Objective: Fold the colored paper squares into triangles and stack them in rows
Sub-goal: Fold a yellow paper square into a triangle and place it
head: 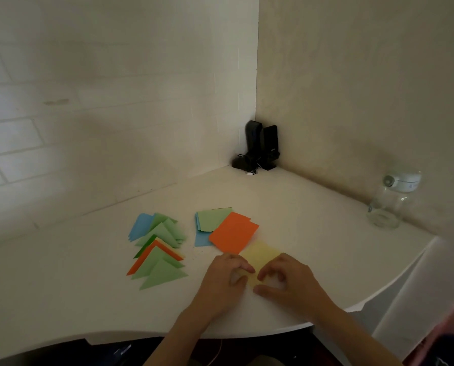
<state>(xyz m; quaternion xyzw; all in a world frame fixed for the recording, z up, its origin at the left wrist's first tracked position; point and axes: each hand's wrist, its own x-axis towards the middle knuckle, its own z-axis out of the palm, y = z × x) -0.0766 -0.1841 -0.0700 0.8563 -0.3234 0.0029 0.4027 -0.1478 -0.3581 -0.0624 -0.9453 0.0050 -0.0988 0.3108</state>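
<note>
Pinching the yellow paper (260, 256), both hands (left hand (224, 278), right hand (289, 280)), orange squares (233, 235) just beyond.

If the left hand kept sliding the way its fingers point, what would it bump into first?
The left hand points right, across the yellow paper it is already pinching. Going straight on, it would most likely meet the fingers of the right hand first, since they sit just across the same sheet.

We sit in a home room: a white corner desk (286, 207) against brick-patterned wallpaper (62, 114), black desktop speakers (261, 145) in the corner, a glass jar (389, 204) alongside.
</note>
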